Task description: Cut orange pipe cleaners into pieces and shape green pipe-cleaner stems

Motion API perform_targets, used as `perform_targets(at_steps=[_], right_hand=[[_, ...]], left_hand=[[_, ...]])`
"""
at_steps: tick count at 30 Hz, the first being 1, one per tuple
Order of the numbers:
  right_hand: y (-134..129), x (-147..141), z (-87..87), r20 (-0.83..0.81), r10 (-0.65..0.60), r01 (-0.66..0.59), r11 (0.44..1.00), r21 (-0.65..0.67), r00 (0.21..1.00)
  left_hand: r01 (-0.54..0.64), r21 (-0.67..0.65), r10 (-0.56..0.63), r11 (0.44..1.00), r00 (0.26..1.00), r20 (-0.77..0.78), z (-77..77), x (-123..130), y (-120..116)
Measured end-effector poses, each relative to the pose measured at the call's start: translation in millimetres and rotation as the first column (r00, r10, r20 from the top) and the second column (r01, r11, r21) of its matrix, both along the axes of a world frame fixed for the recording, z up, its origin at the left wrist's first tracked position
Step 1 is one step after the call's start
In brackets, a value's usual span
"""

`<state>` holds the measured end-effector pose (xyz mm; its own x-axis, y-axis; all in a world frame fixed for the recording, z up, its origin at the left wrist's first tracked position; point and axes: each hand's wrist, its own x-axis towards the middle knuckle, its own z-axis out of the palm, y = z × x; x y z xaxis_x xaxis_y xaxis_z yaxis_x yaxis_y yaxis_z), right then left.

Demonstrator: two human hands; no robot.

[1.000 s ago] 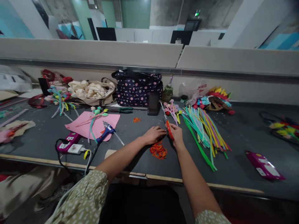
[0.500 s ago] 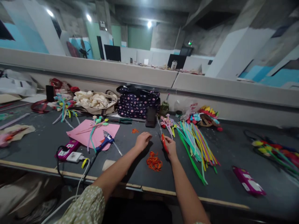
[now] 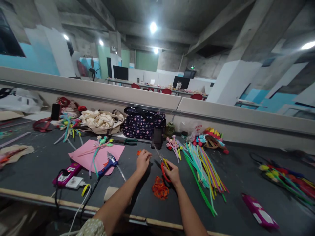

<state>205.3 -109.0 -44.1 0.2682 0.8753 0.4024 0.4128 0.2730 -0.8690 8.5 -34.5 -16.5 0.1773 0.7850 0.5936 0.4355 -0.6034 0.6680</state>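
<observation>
My right hand [image 3: 173, 173] grips a pair of scissors [image 3: 163, 169] with red and yellow handles, the blades pointing away from me and to the left. My left hand [image 3: 143, 162] is closed, with thumb and fingertips drawn together; anything between them is too small to make out. Just beyond its knuckles lies a small heap of orange bits [image 3: 138, 152], partly covered by the hand. Between my forearms, a larger pile of orange curled pieces [image 3: 159, 188] rests on the dark table [image 3: 182, 209].
On the left are a pink sheet [image 3: 83, 150], a blue glue gun [image 3: 108, 166], a cardboard roll [image 3: 110, 193] and a purple power strip [image 3: 67, 177] with cables. Colourful pipe cleaners [image 3: 204, 170] lie right. A patterned bag [image 3: 140, 124] and phone-like dark object [image 3: 157, 138] stand behind.
My view has tilted up, so the table sits lower in it. My left hand has moved left to the small orange heap. The scissors have swung left, and their handles look wider apart.
</observation>
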Motion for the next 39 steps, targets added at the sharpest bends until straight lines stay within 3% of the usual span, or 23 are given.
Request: perform_targets(at_steps=[3,9,14,21,31,39], right_hand=[[-0.2,-0.7,-1.0,0.03,-0.003,0.003,1.0,0.0,1.0],[-0.2,0.0,-2.2,0.116,-0.009,0.007,1.0,0.02,0.993],[-2.1,-1.2,-0.4,0.156,0.001,-0.003,1.0,0.016,0.988],[-0.5,0.4,-6.0,0.169,0.009,-0.015,0.999,0.033,0.986],[-4.6,-2.0,2.0,0.292,0.017,-0.031,0.999,0.045,0.956],[-7.1,-3.9,5.4,0.378,0.01,-0.031,0.998,0.049,0.926]], left_hand=[[-0.033,-0.007,0.033,0.999,0.999,0.027,0.7,-1.5,-0.6],[0.065,-0.101,-0.045,0.993,0.981,0.19,1.7,-0.8,4.4],[0.094,-0.298,0.06,0.95,0.882,0.468,2.8,-0.6,11.6],[0.225,-0.437,0.107,0.871,0.78,0.616,3.2,-1.1,16.4],[0.44,-0.48,0.141,0.759,0.608,0.781,11.8,-9.2,21.7],[0.471,-0.436,0.134,0.767,0.546,0.827,15.2,-16.7,22.6]])
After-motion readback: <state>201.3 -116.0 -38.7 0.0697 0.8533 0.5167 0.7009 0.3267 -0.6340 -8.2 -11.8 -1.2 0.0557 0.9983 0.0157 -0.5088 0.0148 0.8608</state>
